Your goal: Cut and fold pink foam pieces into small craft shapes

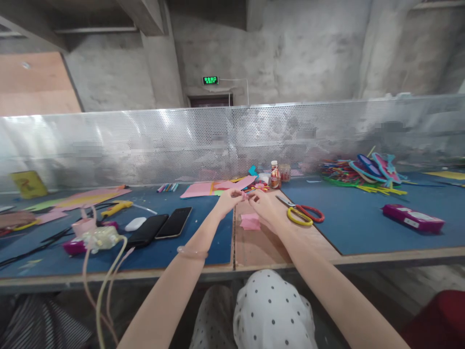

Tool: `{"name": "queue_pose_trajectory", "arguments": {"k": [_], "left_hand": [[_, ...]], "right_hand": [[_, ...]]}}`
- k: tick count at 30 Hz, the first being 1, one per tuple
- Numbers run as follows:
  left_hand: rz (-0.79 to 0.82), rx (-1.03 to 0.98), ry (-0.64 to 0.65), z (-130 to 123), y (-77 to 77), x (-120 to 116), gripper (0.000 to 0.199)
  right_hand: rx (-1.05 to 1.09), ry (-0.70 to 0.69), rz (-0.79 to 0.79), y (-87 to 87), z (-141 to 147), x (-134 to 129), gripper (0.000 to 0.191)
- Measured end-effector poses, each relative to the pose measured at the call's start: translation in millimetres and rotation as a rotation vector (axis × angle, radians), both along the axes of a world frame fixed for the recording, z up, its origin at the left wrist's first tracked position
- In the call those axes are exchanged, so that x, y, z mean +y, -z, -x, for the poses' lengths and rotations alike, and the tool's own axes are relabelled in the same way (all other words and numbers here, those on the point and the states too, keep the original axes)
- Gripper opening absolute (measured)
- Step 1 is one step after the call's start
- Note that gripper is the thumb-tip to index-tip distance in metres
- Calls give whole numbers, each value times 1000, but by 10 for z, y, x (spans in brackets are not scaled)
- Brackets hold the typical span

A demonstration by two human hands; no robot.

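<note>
Between the fingertips of both hands is a small piece of pink paper (244, 195), raised over the bench. My left hand (229, 199) pinches it from the left, and my right hand (262, 203) grips it from the right. The piece looks folded or crumpled, though the fingers cover part of it. Just below, another pink paper piece (250, 222) lies on the bare wooden strip (261, 249). Scissors (300, 213) with one yellow and one red handle rest right of my right hand, blades pointing away.
Pink sheets (198, 189), a bottle (275, 175) and a jar (285, 172) stand or lie behind my hands. Phones (174, 223), a hot glue gun (116, 208) and cables are at left. Craft sticks (341, 177) and a purple packet (413, 218) are at right. A perforated metal screen (163, 145) borders the back.
</note>
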State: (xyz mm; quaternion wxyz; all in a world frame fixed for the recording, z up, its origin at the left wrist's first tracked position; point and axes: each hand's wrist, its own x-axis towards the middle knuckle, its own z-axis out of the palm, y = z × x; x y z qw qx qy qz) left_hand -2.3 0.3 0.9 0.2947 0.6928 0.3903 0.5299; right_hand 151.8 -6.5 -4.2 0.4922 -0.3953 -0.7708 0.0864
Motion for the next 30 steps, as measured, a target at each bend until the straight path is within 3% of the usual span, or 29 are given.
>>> {"name": "queue_pose_trajectory", "arguments": {"k": [6,14,30], "left_hand": [[-121,146,-62,21,29,52,14],[-169,205,-53,18,20,52,14],[-84,67,-18,5,37,47,19]], "right_hand": [[-213,69,-196,51,-2,76,16],[-229,88,-151,57,0,116,19],[-177,35,-159,61,-17,110,16]]}}
